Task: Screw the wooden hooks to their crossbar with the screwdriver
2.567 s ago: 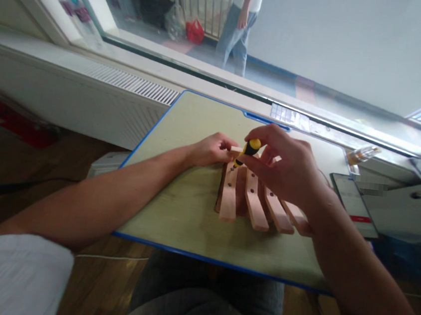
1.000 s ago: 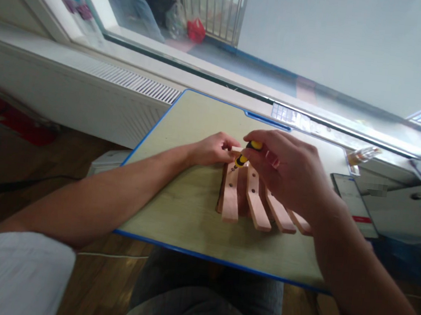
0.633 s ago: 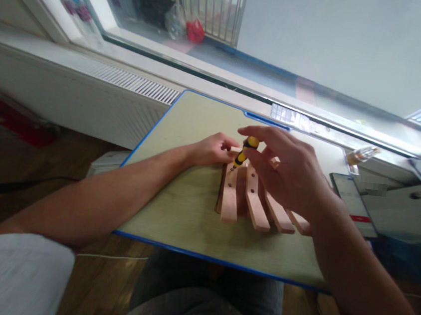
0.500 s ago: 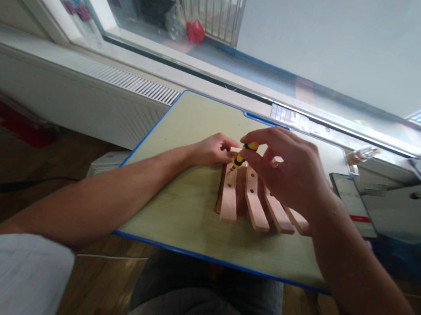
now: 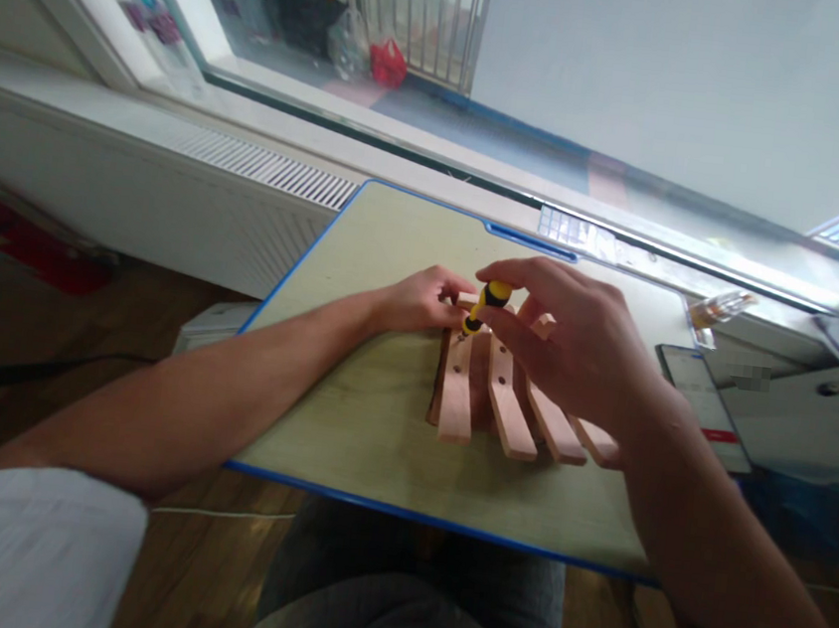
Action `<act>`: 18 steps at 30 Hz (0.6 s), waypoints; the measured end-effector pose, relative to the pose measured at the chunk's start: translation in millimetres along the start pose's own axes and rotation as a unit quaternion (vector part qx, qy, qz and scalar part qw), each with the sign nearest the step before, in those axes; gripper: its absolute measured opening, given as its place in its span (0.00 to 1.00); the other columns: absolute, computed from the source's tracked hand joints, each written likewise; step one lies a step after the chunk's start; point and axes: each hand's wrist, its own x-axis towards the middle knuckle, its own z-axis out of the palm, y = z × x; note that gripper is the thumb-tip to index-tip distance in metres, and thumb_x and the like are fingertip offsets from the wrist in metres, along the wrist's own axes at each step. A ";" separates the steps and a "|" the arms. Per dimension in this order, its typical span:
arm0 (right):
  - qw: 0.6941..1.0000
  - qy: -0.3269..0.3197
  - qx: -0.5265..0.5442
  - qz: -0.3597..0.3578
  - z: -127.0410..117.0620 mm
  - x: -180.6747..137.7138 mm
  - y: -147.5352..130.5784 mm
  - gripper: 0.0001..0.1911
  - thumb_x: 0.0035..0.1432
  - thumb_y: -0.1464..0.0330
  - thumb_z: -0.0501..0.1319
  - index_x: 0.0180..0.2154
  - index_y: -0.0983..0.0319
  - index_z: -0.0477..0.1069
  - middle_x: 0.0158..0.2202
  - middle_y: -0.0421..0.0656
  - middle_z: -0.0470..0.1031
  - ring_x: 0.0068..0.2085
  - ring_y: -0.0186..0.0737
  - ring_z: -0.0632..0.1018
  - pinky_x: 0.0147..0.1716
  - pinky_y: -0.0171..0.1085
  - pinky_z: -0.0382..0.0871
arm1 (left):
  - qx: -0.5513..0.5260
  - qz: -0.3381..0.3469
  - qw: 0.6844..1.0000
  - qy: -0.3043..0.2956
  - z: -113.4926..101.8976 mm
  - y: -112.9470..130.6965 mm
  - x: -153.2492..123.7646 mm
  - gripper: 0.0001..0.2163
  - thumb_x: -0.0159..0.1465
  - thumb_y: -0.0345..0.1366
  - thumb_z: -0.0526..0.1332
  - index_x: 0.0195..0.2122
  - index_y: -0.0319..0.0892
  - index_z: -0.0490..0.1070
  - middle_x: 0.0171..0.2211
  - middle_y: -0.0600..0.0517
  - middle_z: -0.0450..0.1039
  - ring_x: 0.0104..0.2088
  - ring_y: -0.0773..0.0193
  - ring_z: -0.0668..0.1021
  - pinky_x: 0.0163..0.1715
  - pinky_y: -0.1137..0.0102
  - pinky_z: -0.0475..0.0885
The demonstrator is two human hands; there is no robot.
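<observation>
A wooden slatted piece (image 5: 501, 403) with several pale slats lies on the blue-edged desk board (image 5: 373, 399). My right hand (image 5: 573, 345) pinches a small yellow-and-black screwdriver (image 5: 482, 304) by its handle, the tip pointing down at the far end of the leftmost slat. My left hand (image 5: 421, 296) is closed on the far left end of the wooden piece, steadying it. The screw under the tip is hidden.
A phone (image 5: 702, 404) lies at the right edge of the board. A small clear packet (image 5: 720, 308) sits on the sill behind it. A radiator grille (image 5: 255, 165) and a large window run along the far side. My lap is under the board's near edge.
My right hand's fingers have shifted around the screwdriver handle, opening and closing as it turns in place. The left hand and the wooden piece have stayed put. A person beyond the window has gone from view.
</observation>
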 end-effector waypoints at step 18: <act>0.999 -0.044 -0.006 -0.023 -3.0 -2.0 13.3 0.28 0.75 0.74 0.55 0.72 0.60 0.71 0.62 0.53 0.83 0.51 0.47 0.85 0.51 0.46 0.79 | 0.001 0.005 1.000 0.000 -0.8 -6.0 0.1 0.12 0.60 0.43 0.70 0.31 0.37 0.78 0.27 0.54 0.69 0.29 0.66 0.70 0.29 0.71 0.63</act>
